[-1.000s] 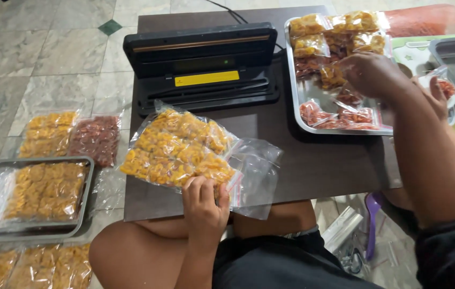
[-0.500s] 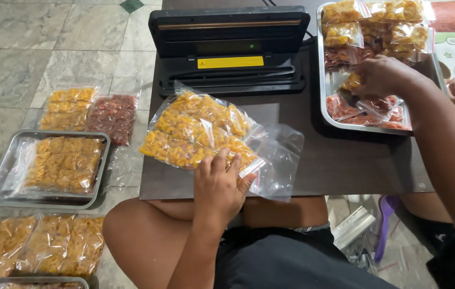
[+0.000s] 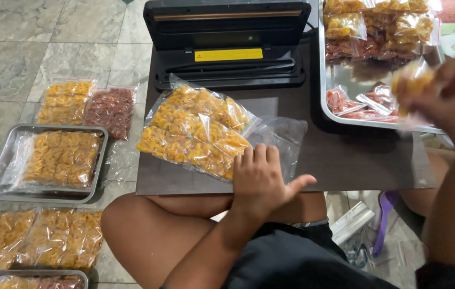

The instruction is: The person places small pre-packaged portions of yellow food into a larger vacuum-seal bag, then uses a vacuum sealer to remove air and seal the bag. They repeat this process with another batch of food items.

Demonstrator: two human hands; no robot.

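Note:
My left hand [image 3: 259, 176] rests flat on the near edge of a large clear bag of yellow snacks [image 3: 198, 131] lying on a low dark table [image 3: 345, 155]. My right hand [image 3: 452, 96], blurred, is raised at the right and grips a small packet of yellow snacks [image 3: 412, 80] above the near corner of a metal tray [image 3: 334, 115]. The tray holds several small packets, yellow and red. A black vacuum sealer [image 3: 227, 40] stands closed at the far side of the table.
On the tiled floor at the left lie a metal tray with a bag of yellow snacks [image 3: 58, 158], two sealed packs [image 3: 91, 107] and more bags [image 3: 34, 238]. A purple scoop [image 3: 382, 219] lies under the table's right side. My bare knees are below the table edge.
My right hand has lifted off the tray with a small yellow packet and moved right and toward me. My left hand stays on the large bag.

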